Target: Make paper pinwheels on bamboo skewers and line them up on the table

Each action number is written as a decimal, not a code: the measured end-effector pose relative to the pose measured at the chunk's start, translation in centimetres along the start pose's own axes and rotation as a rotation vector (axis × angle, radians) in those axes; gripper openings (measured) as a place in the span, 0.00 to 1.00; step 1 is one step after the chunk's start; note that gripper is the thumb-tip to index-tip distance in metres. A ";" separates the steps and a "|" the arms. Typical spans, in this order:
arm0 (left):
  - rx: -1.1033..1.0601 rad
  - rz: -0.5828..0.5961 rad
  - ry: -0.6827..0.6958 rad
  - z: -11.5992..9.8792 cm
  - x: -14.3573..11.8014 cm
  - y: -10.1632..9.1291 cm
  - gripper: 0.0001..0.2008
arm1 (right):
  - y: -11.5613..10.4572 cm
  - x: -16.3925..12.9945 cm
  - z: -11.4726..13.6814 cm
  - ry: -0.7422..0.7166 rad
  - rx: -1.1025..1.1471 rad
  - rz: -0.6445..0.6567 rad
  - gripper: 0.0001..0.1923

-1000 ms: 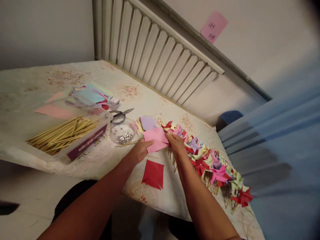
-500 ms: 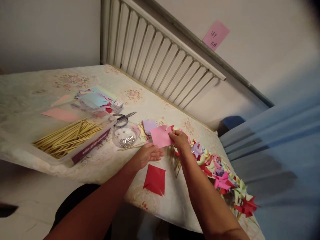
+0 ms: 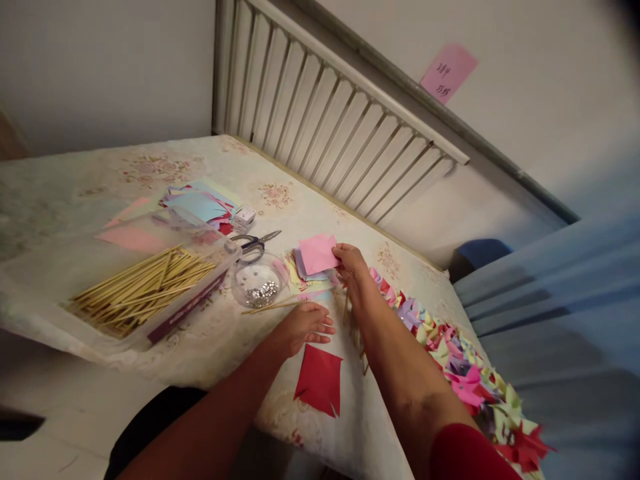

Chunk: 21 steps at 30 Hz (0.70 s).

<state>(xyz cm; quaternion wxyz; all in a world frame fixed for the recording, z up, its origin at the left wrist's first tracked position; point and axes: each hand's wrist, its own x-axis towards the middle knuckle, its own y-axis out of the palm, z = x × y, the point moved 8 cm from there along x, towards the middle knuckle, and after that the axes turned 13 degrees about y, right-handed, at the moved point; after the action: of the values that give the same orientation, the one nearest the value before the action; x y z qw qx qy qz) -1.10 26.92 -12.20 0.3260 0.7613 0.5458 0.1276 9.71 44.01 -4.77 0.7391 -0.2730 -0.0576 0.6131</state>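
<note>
A pink paper square (image 3: 318, 254) is pinched at its right edge by my right hand (image 3: 351, 264). It is over a stack of coloured paper squares (image 3: 302, 283), and I cannot tell whether it touches them. My left hand (image 3: 306, 328) has its fingers stretched out and holds nothing. Just below that hand, a red paper square (image 3: 320, 380) with slits cut at its corners lies flat on the floral tablecloth (image 3: 280, 407). A round clear dish (image 3: 260, 283) of small shiny metal pieces sits to the left of the stack. Thin wooden sticks (image 3: 267, 307) lie beside it.
A clear plastic box (image 3: 200, 287) of wooden sticks stands at the left. Scissors (image 3: 254, 245), a small box (image 3: 244, 218) and a pile of coloured paper (image 3: 200, 205) lie behind. Paper pinwheels (image 3: 463, 363) line the right side. A radiator (image 3: 335, 120) stands against the wall.
My right hand has carried the pink square up and away, over the stack. My left hand has come off the pink square and stays above the red one. The view has shifted slightly.
</note>
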 end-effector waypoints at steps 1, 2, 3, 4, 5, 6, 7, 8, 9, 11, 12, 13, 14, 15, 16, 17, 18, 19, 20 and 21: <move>0.000 -0.004 -0.001 0.0 0.0 0.0 0.16 | 0.4 0.6 -0.2 0.002 -0.037 -0.015 0.05; 0.002 -0.010 -0.003 0.0 0.1 -0.1 0.16 | 0.8 1.2 -0.4 0.005 -0.080 -0.035 0.05; 0.005 -0.017 -0.006 0.0 0.1 -0.1 0.16 | 1.1 1.8 -0.6 0.008 -0.128 -0.061 0.05; 0.009 -0.023 -0.009 0.0 0.1 -0.1 0.15 | 1.2 2.3 -0.9 0.011 -0.179 -0.090 0.06; 0.012 -0.027 -0.013 0.0 0.2 -0.1 0.15 | 1.4 2.7 -1.1 0.014 -0.233 -0.120 0.07; 0.013 -0.029 -0.017 0.0 0.2 -0.1 0.15 | 1.5 3.1 -1.2 0.014 -0.286 -0.148 0.07; 0.015 -0.034 -0.020 -0.1 0.2 -0.1 0.15 | 1.6 3.3 -1.3 0.013 -0.338 -0.172 0.07; 0.017 -0.038 -0.021 -0.1 0.2 -0.1 0.14 | 1.6 3.4 -1.4 0.011 -0.386 -0.193 0.07; 0.021 -0.041 -0.024 -0.1 0.2 -0.1 0.14 | 1.7 3.3 -1.4 0.007 -0.431 -0.211 0.07; 0.031 -0.045 -0.026 -0.2 0.2 -0.2 0.14 | 1.8 2.7 -1.4 -0.006 -0.504 -0.242 0.09; 0.038 -0.043 -0.023 -0.2 0.2 -0.2 0.13 | 1.8 2.3 -1.4 -0.013 -0.528 -0.258 0.12; 0.047 -0.040 -0.018 -0.2 0.2 -0.2 0.13 | 1.7 1.8 -1.2 -0.034 -0.553 -0.280 0.14; 0.059 -0.040 -0.012 -0.3 0.2 -0.2 0.13 | 1.6 1.2 -0.9 -0.074 -0.581 -0.310 0.17; 0.072 -0.044 -0.005 -0.3 0.2 -0.3 0.14 | 1.6 0.6 -0.4 -0.133 -0.611 -0.342 0.19; 0.085 -0.049 0.003 -0.4 0.1 -0.4 0.14 | 1.6 0.1 0.2 -0.209 -0.639 -0.370 0.20; 0.097 -0.053 0.011 -0.4 0.1 -0.4 0.14 | 1.7 -0.4 0.9 -0.296 -0.657 -0.389 0.21; 0.106 -0.055 0.016 -0.5 0.1 -0.4 0.14 | 1.9 -0.8 1.7 -0.380 -0.659 -0.394 0.21; 0.111 -0.055 0.020 -0.5 0.1 -0.4 0.14 | 2.0 -1.0 2.4 -0.449 -0.641 -0.385 0.21; 0.116 -0.056 0.025 -0.5 0.1 -0.4 0.13 | 2.2 -1.0 2.9 -0.492 -0.605 -0.366 0.20; 0.121 -0.055 0.027 -0.6 0.1 -0.5 0.12 | 2.4 -0.9 3.4 -0.518 -0.564 -0.346 0.20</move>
<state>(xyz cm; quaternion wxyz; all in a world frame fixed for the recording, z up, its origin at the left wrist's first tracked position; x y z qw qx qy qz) -1.70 27.29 -12.09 0.2753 0.7624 0.5778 0.0956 5.98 44.50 -2.84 0.6886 -0.2877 -0.4523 0.4883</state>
